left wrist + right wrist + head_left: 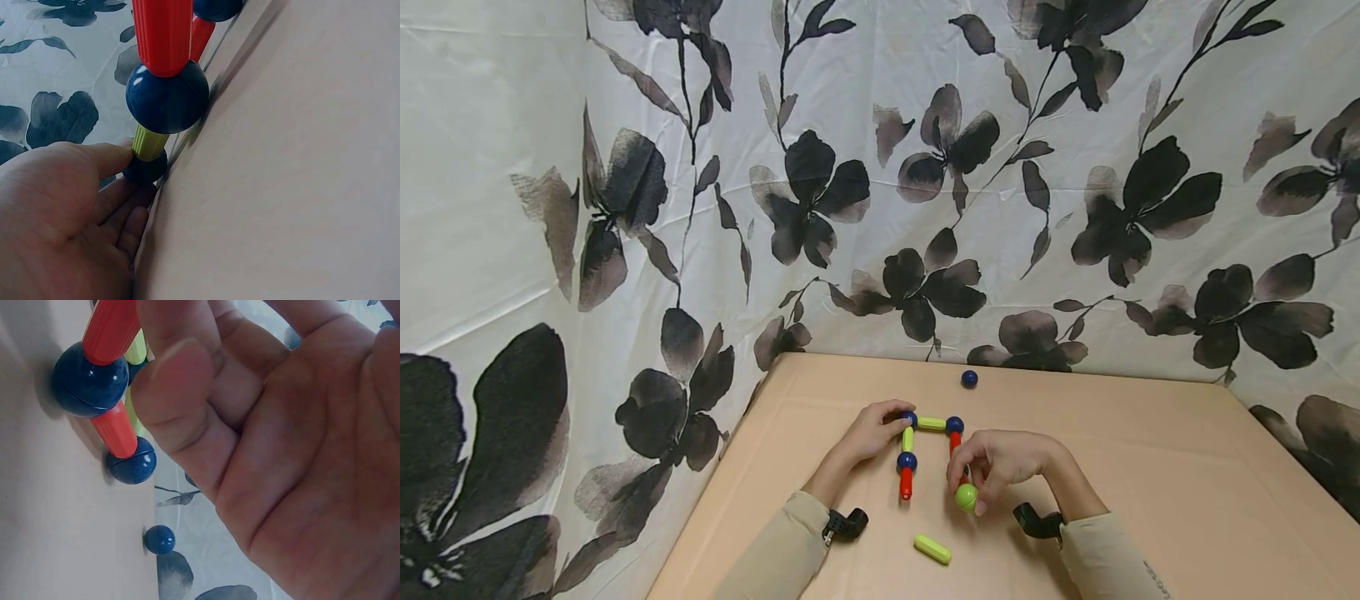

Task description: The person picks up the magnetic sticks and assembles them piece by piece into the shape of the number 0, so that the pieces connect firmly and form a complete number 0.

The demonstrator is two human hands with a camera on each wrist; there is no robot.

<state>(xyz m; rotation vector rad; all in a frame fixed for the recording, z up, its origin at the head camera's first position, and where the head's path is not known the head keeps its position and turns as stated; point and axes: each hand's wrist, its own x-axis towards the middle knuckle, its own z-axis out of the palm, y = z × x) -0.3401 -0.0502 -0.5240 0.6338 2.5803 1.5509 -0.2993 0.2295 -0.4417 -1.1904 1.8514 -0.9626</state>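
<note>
Loose green rod point(932, 549) lies lowest in the head view, bottom centre of the table point(1187, 500). Just above it, right hand point(1000, 467) arches down, fingers curled and pinching a green ball point(966, 497) beside the frame's red rod point(956, 444). Left hand point(872, 433) reaches in from centre-left, fingertips pinching the corner blue ball point(910, 417). Farther up, a lone blue ball point(969, 378) sits apart.

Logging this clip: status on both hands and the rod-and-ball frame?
Left hand pinches frame's corner ball. Right hand holds green ball at red rod's end. Spare yellow-green rod and blue ball lie apart.
</note>
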